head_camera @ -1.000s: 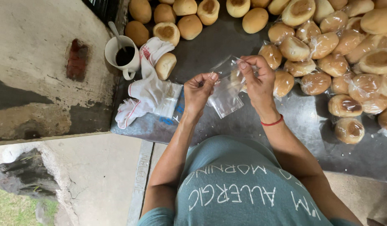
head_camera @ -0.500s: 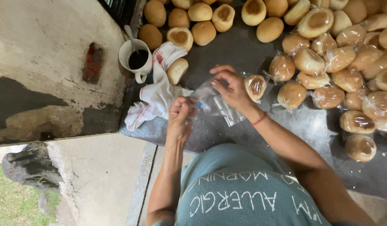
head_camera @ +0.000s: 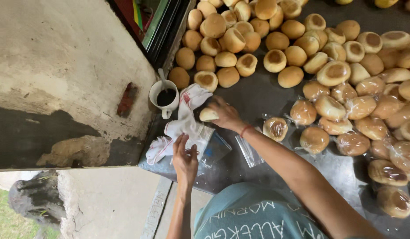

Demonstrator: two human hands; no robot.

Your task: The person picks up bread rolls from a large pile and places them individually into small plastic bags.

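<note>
Your right hand [head_camera: 225, 114] grasps a bread roll [head_camera: 208, 115] at its fingertips, beside the white cloth [head_camera: 183, 126]. Your left hand [head_camera: 185, 157] rests flat and unclenched on the plastic bags [head_camera: 209, 146], nearer your body than the roll.

One mug [head_camera: 164, 98], one spoon [head_camera: 161, 75], one cloth [head_camera: 183, 126], dozens of buns [head_camera: 290, 76].
</note>
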